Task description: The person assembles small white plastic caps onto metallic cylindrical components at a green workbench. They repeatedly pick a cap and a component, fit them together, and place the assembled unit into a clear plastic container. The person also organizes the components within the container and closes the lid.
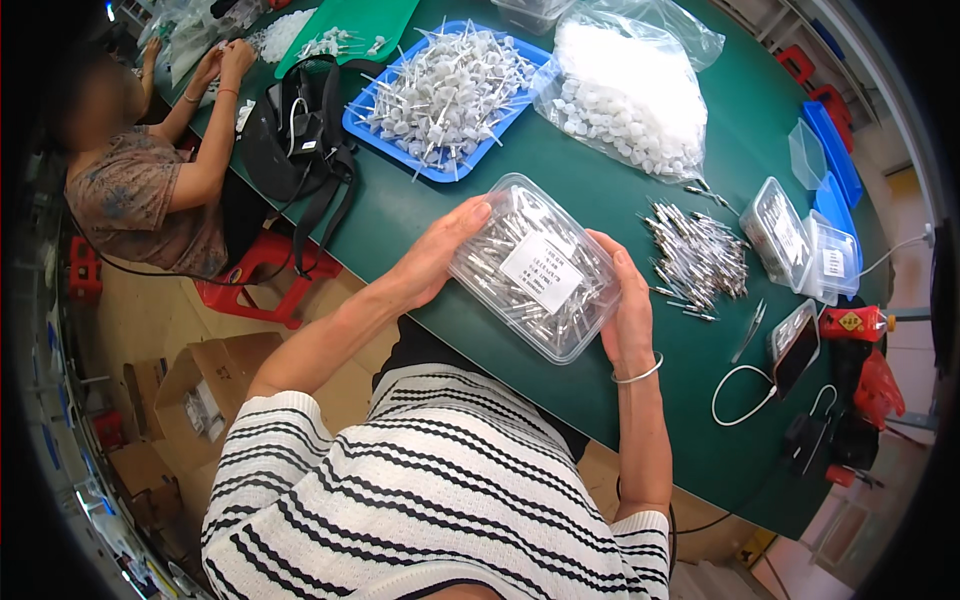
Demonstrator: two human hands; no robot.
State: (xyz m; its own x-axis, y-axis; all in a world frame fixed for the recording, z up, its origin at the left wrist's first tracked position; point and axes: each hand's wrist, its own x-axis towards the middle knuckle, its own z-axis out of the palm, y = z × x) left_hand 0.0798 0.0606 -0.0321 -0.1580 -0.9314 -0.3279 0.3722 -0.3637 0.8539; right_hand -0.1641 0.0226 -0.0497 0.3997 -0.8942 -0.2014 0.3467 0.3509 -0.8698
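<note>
Between my two hands is a clear plastic box [498, 225] with a lid on it and a white printed label on top. Many thin metal-tipped pieces show through its walls. My left hand [440, 250] grips the box's left side, with the thumb at the lid's edge. Around the right side my right hand [627, 310] is wrapped, a bangle at its wrist. The box is over the near edge of the green table [480, 345]. To its right lies a loose pile of similar thin metal-tipped pieces [697, 255].
Beyond the box are a blue tray [440, 175] heaped with white-capped pieces and a plastic bag of white caps [630, 110]. A black bag [285, 145] lies left. Tweezers [750, 330], a phone [796, 350] and clear boxes [778, 235] are right. Another person [150, 190] sits at left.
</note>
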